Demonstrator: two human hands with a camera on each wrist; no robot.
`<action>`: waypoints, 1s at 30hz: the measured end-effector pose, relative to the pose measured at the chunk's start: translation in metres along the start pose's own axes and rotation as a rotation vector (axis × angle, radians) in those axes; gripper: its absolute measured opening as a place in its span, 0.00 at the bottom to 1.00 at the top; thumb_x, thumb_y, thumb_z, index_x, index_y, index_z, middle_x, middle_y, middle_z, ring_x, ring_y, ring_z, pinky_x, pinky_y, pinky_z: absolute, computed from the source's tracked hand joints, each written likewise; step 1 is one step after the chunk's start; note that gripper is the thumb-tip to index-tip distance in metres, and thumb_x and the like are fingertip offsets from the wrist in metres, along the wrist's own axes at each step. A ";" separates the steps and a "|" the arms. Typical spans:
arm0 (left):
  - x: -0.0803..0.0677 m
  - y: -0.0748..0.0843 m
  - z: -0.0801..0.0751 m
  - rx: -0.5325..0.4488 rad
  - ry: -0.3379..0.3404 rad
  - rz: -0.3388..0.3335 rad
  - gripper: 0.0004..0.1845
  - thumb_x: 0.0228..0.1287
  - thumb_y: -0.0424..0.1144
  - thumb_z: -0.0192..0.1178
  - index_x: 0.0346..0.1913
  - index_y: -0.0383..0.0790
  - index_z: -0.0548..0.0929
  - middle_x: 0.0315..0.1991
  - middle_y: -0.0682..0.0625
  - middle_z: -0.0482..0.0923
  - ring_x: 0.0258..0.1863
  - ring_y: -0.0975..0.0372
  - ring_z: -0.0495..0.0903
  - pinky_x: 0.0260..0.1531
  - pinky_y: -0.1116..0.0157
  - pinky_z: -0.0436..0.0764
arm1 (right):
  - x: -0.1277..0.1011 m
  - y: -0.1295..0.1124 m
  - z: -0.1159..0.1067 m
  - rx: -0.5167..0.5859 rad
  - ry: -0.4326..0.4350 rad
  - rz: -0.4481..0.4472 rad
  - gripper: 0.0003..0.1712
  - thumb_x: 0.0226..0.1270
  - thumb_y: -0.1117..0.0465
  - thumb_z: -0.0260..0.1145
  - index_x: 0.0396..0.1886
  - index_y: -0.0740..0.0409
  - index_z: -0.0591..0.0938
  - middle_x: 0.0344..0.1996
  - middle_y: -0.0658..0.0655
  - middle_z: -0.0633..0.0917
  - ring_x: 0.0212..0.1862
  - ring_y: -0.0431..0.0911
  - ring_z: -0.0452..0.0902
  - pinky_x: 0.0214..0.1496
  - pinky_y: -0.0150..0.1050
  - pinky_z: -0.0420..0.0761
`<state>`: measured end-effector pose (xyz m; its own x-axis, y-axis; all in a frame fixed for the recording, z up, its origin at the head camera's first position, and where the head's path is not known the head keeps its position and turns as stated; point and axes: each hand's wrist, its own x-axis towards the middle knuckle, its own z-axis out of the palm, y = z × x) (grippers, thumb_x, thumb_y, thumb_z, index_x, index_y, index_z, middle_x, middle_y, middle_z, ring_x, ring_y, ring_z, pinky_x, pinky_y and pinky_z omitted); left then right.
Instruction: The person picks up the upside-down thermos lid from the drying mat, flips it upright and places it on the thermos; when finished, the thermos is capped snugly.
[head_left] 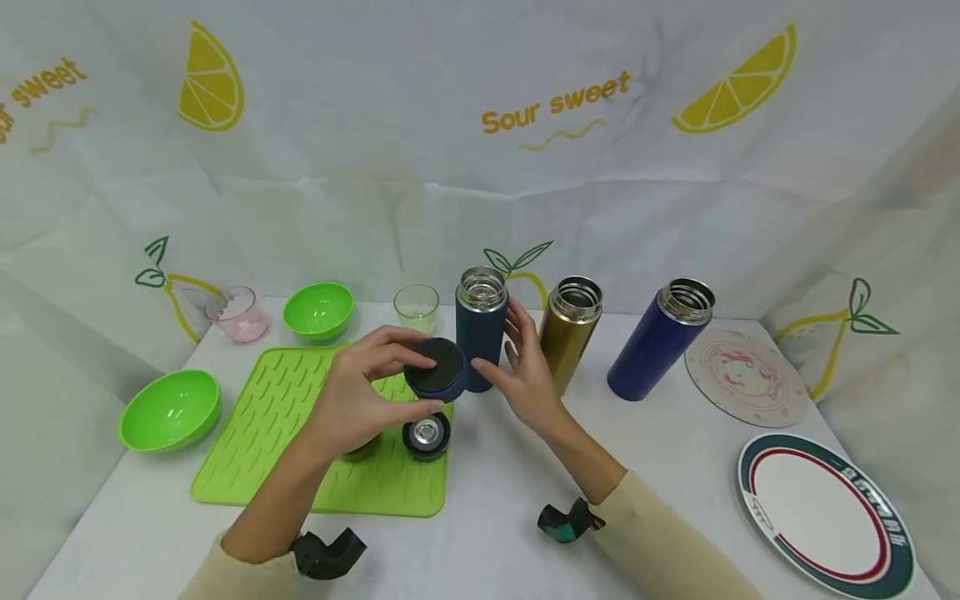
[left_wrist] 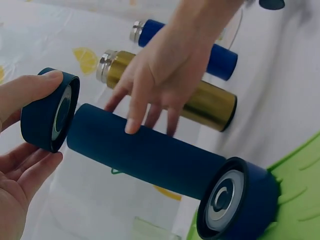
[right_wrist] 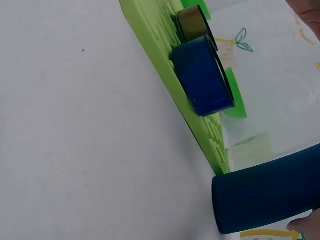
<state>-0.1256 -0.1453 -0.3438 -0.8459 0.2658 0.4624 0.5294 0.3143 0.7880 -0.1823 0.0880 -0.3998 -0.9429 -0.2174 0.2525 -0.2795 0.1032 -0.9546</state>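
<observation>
The white table lies bare toward the near edge. At the 9 o'clock side is a green mat with another lid on it; at 3 o'clock stand a gold bottle and a blue bottle. The left hand pinches a dark blue lid just beside the open navy bottle, mid-table. The right hand touches that bottle with straight fingers.

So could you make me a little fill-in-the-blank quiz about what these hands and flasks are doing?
1. The left hand holds a dark navy round ____.
2. The right hand touches the dark navy steel flask, which stands ____ on the white table.
3. Two more lids lie on the ____ ridged silicone mat.

Missing: lid; upright; green
</observation>
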 end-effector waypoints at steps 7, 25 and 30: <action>0.002 -0.003 -0.007 0.023 0.029 -0.028 0.21 0.40 0.29 0.83 0.42 0.39 0.90 0.57 0.47 0.82 0.57 0.56 0.82 0.55 0.58 0.87 | 0.007 0.015 0.005 0.038 0.018 0.075 0.56 0.65 0.66 0.73 0.81 0.43 0.48 0.80 0.59 0.57 0.83 0.57 0.53 0.82 0.63 0.55; 0.003 -0.016 -0.017 0.040 0.060 -0.123 0.21 0.42 0.31 0.83 0.43 0.40 0.90 0.59 0.48 0.81 0.59 0.57 0.81 0.57 0.53 0.86 | 0.017 0.025 0.007 0.004 0.035 0.070 0.56 0.59 0.69 0.76 0.78 0.44 0.52 0.72 0.63 0.67 0.75 0.60 0.67 0.78 0.64 0.66; 0.004 -0.017 -0.021 0.061 0.080 -0.123 0.21 0.43 0.31 0.82 0.44 0.40 0.90 0.59 0.49 0.81 0.60 0.59 0.80 0.56 0.56 0.86 | 0.018 0.023 0.004 -0.009 0.021 0.081 0.56 0.59 0.70 0.76 0.78 0.45 0.52 0.72 0.63 0.68 0.74 0.61 0.68 0.77 0.64 0.67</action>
<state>-0.1393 -0.1689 -0.3467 -0.9059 0.1491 0.3963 0.4220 0.3957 0.8157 -0.2046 0.0822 -0.4183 -0.9661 -0.1874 0.1777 -0.2035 0.1286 -0.9706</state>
